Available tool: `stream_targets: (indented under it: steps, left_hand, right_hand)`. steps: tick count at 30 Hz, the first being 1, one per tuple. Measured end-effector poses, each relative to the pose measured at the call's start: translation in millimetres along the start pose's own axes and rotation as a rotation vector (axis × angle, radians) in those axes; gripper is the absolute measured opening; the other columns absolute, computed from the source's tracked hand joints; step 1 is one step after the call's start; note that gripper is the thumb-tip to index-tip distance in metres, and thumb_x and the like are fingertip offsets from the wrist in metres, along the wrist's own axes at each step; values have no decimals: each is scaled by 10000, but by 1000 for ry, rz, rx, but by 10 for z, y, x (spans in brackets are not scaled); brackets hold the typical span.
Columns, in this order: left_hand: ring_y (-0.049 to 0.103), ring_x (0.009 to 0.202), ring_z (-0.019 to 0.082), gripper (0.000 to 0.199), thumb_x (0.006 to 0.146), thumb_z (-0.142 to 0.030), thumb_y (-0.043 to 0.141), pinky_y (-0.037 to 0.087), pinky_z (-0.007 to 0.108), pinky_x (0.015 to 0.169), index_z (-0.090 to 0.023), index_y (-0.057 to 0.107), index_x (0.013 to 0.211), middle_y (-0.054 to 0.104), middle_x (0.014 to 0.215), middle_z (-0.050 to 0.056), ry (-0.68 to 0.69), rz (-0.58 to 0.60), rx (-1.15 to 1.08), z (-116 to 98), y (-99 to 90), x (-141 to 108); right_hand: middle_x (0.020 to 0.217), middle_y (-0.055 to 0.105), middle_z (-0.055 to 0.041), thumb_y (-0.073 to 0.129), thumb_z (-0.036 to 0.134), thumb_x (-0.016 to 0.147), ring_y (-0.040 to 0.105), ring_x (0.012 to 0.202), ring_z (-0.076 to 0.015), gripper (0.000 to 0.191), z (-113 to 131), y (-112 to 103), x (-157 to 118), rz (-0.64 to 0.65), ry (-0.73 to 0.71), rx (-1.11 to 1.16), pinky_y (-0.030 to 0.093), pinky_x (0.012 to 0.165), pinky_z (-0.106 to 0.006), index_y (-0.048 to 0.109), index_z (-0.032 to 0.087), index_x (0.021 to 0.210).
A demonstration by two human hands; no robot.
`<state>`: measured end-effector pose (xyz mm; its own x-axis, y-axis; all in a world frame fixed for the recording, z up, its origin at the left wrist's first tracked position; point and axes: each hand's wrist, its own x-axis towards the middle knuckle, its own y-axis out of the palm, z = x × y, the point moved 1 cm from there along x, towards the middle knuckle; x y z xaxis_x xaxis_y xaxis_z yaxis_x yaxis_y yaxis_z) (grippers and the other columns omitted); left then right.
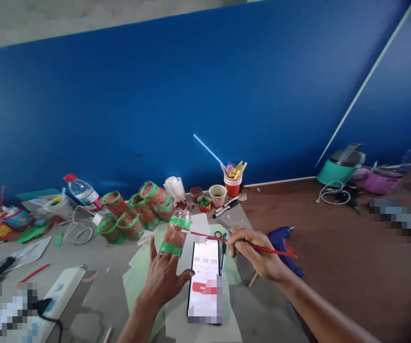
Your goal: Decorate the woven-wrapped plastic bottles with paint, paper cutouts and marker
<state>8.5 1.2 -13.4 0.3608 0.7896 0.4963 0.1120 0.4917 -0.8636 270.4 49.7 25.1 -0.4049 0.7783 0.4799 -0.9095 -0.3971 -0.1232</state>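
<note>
Where the left forearm rises from the lower edge, the left hand (162,276) extends away from the body, back of the hand upward. The leftmost finger stands straight and apart, outside the work; the thumb angles out to the right, its tip over the edge of the phone (205,274). The middle fingers run into the near end of the painted bottle (174,237) and bear it; their tips are hidden, so their spread cannot be told.

Bottle position: directly beyond the left knuckles, above green paper (137,267) and white paper (180,305), tilted with its far end to the right. Appearance: clear plastic, domed and unpainted at the far end; streaky reddish-brown coat around the middle; one green band near each end of the coat, uneven at the edges.

Phone: face up just right of the left thumb, screen lit, reading 00:50:09.

Brush (214,237): red, slender, nearly level, pale tip at the bottle's right side; contact cannot be confirmed.

Right hand (255,252): forearm enters from the lower right, fingers bent, the brush pinched narrowly between thumb and fingers, handle end projecting rightward. Blue glue gun (280,237) lies behind this hand.
</note>
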Motion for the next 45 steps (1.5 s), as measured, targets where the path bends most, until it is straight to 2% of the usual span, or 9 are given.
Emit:
stream_targets:
  steps: [4,8,12,20,25,30,37,42,45]
  left_hand:
    - [670,798,275,459,906,-504,383,36,660,1125,-153,605,1103,698,785,69,2,-30,-29,12,-4,7]
    - [662,768,277,463,910,-530,359,18,675,1118,-165,632,994,657,686,47,15,-34,-40,40,20,-10]
    - [638,684,250,446,915,-543,329,38,665,1126,-214,607,797,594,599,13,20,-57,-40,62,38,-27]
    - [643,691,238,413,923,-513,331,21,659,1127,-212,614,920,624,651,7,5,-95,-78,63,23,-19]
    - [652,707,253,393,907,-514,380,-24,636,1131,-220,641,913,644,639,12,11,-24,-33,49,8,-19]
    - [676,842,290,449,847,-502,528,-82,621,1122,-184,613,1152,730,859,78,8,25,-18,1,-5,-13]
    - [673,856,285,453,836,-503,557,-134,618,1101,-215,613,1181,740,884,78,-15,79,-13,-13,-22,-9]
    - [665,742,269,374,844,-547,528,-122,635,1095,-214,695,876,694,697,49,-4,127,20,-8,-5,-18]
    - [654,711,261,358,841,-551,530,-106,652,1089,-233,688,795,671,646,30,-14,133,14,-19,11,-34]
  right_hand:
    - [636,641,-25,471,222,918,576,595,-153,196,-7,-51,-2,-36,12,-7,443,581,-289,644,200,829]
    - [636,655,-31,482,241,918,566,576,-151,191,-23,-34,-4,18,49,44,430,549,-283,647,199,830]
    - [639,666,-38,491,258,918,572,607,-161,187,-45,-38,0,-45,50,62,442,559,-286,653,204,843]
    - [615,663,-33,514,288,917,557,573,-148,194,-50,-36,8,-31,72,105,439,542,-277,663,200,829]
    - [632,667,-40,493,296,928,566,597,-159,211,-38,-26,11,-25,77,81,439,543,-285,655,198,836]
    - [687,666,-47,468,271,938,591,648,-165,205,5,-10,23,14,45,-12,461,590,-292,640,193,857]
    - [671,656,-40,464,262,940,594,646,-167,203,55,-48,11,14,40,-29,453,599,-295,637,194,860]
    - [643,649,-38,476,289,935,581,612,-164,217,75,-56,6,-28,52,-30,445,576,-291,646,181,855]
    - [683,657,-42,467,273,935,583,622,-158,209,90,-2,5,-17,79,-42,448,575,-277,639,177,866]
